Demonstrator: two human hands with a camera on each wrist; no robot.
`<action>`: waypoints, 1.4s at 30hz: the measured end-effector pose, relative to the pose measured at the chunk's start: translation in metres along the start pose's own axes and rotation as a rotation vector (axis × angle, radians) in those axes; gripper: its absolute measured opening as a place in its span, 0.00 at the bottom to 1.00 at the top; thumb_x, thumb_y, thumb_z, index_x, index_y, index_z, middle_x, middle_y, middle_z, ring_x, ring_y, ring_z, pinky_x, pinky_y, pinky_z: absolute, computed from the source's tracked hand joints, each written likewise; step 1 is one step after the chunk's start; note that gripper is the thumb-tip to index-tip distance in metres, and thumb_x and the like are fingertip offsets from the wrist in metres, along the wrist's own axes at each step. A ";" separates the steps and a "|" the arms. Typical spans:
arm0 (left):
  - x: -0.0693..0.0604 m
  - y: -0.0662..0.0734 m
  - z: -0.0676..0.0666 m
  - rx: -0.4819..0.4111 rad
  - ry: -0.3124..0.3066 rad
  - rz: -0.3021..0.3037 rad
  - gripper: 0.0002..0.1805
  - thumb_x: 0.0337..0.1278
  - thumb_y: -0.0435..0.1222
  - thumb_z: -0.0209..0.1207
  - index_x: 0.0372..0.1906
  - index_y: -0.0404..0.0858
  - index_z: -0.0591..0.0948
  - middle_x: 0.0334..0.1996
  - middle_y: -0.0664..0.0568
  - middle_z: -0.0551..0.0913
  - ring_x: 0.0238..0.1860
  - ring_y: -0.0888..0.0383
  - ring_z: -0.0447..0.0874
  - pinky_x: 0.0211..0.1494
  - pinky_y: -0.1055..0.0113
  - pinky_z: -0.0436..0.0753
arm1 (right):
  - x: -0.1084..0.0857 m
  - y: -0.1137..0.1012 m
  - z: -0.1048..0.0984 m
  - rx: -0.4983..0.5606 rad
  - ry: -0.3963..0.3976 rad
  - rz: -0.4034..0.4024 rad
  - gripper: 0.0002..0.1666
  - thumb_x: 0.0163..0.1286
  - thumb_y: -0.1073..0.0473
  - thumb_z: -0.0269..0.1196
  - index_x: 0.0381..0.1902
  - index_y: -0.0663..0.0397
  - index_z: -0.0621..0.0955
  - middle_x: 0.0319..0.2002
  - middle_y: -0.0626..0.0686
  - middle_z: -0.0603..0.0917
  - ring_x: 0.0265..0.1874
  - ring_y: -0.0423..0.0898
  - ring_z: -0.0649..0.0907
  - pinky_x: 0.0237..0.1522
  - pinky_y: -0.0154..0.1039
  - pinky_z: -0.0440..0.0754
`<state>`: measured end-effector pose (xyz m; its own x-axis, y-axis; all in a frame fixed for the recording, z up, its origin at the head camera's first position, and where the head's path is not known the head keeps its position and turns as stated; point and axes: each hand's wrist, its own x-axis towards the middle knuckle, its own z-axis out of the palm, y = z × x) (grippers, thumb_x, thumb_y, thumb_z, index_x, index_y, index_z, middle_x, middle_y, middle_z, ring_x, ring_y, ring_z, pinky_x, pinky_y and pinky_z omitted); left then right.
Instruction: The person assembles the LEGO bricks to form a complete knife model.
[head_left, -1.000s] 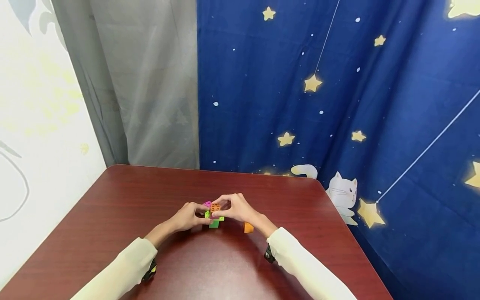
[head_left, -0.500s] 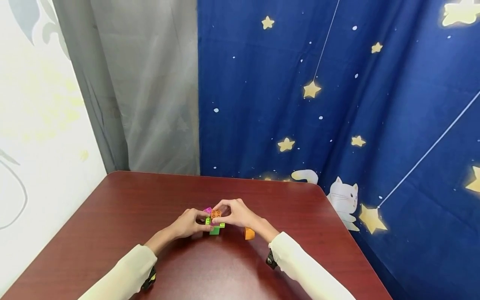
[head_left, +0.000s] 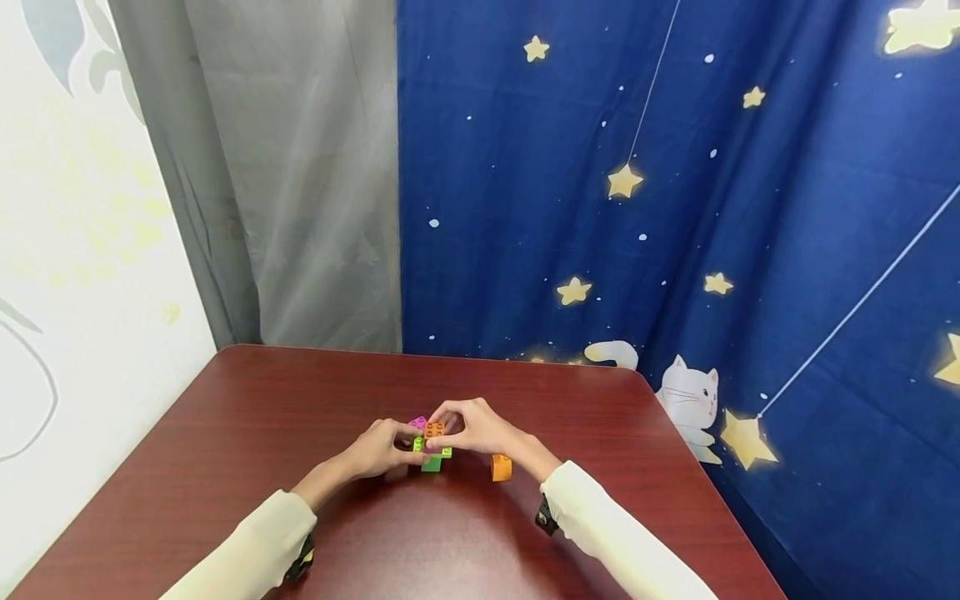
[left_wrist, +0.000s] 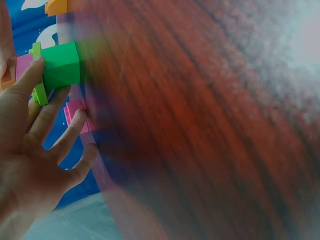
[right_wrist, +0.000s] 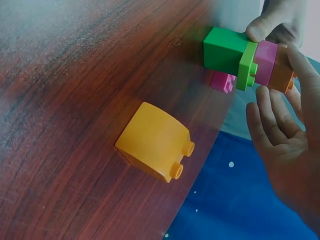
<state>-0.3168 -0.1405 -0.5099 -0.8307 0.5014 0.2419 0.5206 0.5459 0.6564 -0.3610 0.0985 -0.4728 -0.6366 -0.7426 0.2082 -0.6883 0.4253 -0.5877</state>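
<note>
A small toy brick stack stands on the table between the hands. From the bottom it has a green brick (right_wrist: pixel 225 47), a wider lime plate (right_wrist: pixel 245 67), a pink brick (right_wrist: pixel 265 62) and an orange brick (head_left: pixel 434 429) on top. My left hand (head_left: pixel 375 447) holds the stack at the lime plate between thumb and fingers. Over the top, my right hand (head_left: pixel 476 427) pinches the orange brick with thumb and index finger; its other fingers extend loosely in the right wrist view. Whether the orange brick sits fully pressed down cannot be told.
A separate magenta brick (head_left: pixel 417 422) lies just behind the stack. To the right, below the right wrist, stands a yellow-orange brick (right_wrist: pixel 155 142) with a curved side. The dark red wooden table (head_left: pixel 300 383) ends at curtains behind and a pale wall on the left.
The head view has tilted slightly, so everything sits a little lower in it. Both hands keep their hold on the stack, with hardly any visible movement.
</note>
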 end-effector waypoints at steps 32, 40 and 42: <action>-0.005 -0.001 0.000 0.035 0.013 -0.051 0.26 0.56 0.50 0.75 0.51 0.35 0.89 0.46 0.47 0.90 0.44 0.55 0.89 0.49 0.52 0.86 | 0.052 0.018 0.010 -0.117 -0.039 -0.026 0.23 0.69 0.61 0.72 0.59 0.66 0.82 0.52 0.63 0.88 0.49 0.55 0.88 0.54 0.43 0.84; -0.005 0.001 -0.001 0.052 0.023 -0.049 0.26 0.56 0.50 0.75 0.51 0.35 0.89 0.45 0.46 0.90 0.44 0.54 0.90 0.49 0.52 0.86 | 0.065 0.016 0.016 -0.163 -0.084 0.002 0.27 0.67 0.58 0.75 0.61 0.63 0.83 0.53 0.60 0.88 0.50 0.53 0.87 0.56 0.45 0.83; -0.005 0.001 -0.002 0.052 0.020 -0.052 0.26 0.56 0.50 0.75 0.51 0.35 0.89 0.46 0.46 0.90 0.45 0.54 0.90 0.49 0.52 0.86 | 0.066 0.017 0.018 -0.199 -0.104 0.004 0.26 0.67 0.60 0.74 0.61 0.61 0.83 0.53 0.58 0.88 0.50 0.51 0.87 0.55 0.43 0.83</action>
<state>-0.3126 -0.1440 -0.5093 -0.8605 0.4580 0.2233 0.4858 0.6056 0.6303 -0.4085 0.0470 -0.4828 -0.6071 -0.7858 0.1180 -0.7474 0.5144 -0.4205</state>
